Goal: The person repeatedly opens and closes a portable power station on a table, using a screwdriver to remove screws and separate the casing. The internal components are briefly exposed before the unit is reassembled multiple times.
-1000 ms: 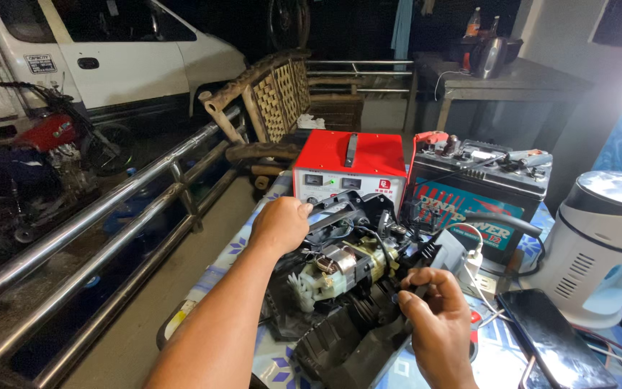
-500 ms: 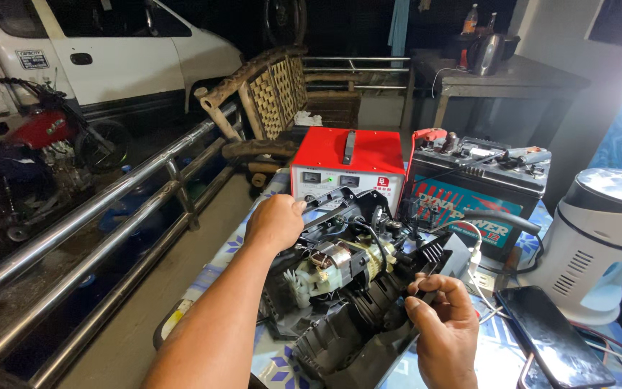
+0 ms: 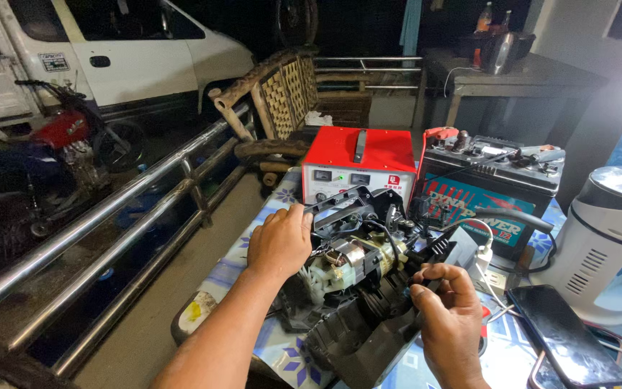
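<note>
An opened black power tool lies on the table, its electric motor (image 3: 343, 263) with copper windings exposed. My left hand (image 3: 280, 241) rests on the tool's left side, fingers curled over the black housing next to the motor. My right hand (image 3: 446, 299) pinches a small black part at the tool's right side, above the loose black casing half (image 3: 358, 338). Black wires (image 3: 390, 241) loop over the motor.
A red box-shaped charger (image 3: 358, 162) and a car battery (image 3: 491, 184) stand behind the tool. A white appliance (image 3: 613, 238) is at the right, a dark phone (image 3: 563, 335) beside it. A steel railing (image 3: 109, 238) runs along the left, a bamboo chair (image 3: 275, 101) behind.
My right hand has risen from the casing's lower edge to the tool's right side, pinching a small part. My left hand stays on the housing.
</note>
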